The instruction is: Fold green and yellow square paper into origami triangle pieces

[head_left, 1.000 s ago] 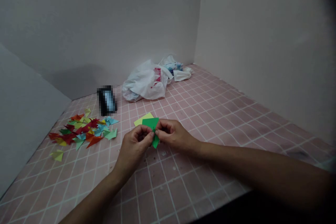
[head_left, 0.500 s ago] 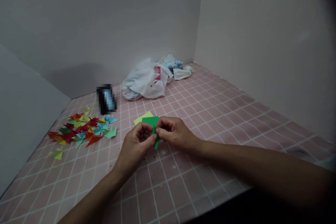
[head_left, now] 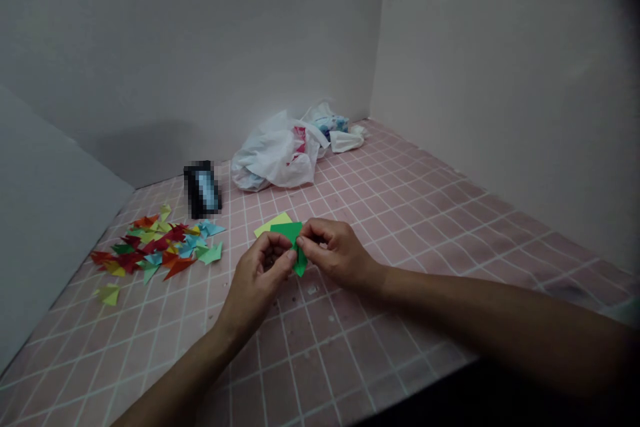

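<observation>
Between my two hands is a piece of green origami paper point(head_left: 287, 230), folded, with a narrow pointed end hanging toward me. My left hand point(head_left: 263, 267) pinches its left side between thumb and fingers. On the opposite side, my right hand point(head_left: 335, 250) grips the paper near its middle with thumb and forefinger. Fingers cover part of the folds. Just behind the green piece, yellow paper point(head_left: 273, 221) lies on the table, partly hidden.
A pile of folded paper pieces point(head_left: 155, 243) in several colours lies at the left, with a single yellow-green piece point(head_left: 109, 293) nearer me. Behind are a blurred-out dark device point(head_left: 203, 189) and white plastic bags point(head_left: 280, 153) against the wall. A pink checked cloth point(head_left: 400, 213) covers the table.
My right thumb and fingers have shifted slightly up and right along the green paper. Its lower pointed part now looks wider and sits a little higher. My left hand has hardly moved.
</observation>
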Demonstrator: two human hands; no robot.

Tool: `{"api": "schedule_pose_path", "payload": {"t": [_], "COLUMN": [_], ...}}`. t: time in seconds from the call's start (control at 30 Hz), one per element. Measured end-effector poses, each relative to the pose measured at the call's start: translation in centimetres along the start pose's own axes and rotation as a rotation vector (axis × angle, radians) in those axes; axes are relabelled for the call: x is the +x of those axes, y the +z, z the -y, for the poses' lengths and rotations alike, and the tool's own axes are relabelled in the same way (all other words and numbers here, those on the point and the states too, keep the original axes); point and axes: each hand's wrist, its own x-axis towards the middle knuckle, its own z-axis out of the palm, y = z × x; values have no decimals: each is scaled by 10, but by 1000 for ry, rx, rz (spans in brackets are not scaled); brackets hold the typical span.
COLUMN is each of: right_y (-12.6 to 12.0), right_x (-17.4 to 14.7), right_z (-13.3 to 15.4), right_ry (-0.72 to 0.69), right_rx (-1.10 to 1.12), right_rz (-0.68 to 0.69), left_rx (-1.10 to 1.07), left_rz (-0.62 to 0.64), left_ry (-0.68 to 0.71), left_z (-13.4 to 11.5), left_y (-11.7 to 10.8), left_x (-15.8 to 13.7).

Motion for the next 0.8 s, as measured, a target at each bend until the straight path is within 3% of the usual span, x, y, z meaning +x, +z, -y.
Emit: {"api": "schedule_pose_path", "payload": {"t": [0.23, 0.43, 0.63, 0.8], "right_y": [-1, -1, 0, 0], "right_x": [-1, 0, 0, -1], "right_z": [1, -2, -3, -3], "right_ry": [-136, -54, 18, 99], "right_rx": [-78, 37, 69, 223], "right_rz": [-24, 58, 69, 138], "left_rx": [-60, -66, -79, -43], "left_rz": [-32, -130, -120, -167], "left_ry": [-84, -98, -106, -65], "left_z": [-2, -6, -7, -5], "left_y": [7, 7, 5, 3], "left_x": [-2, 0, -1, -1]}}
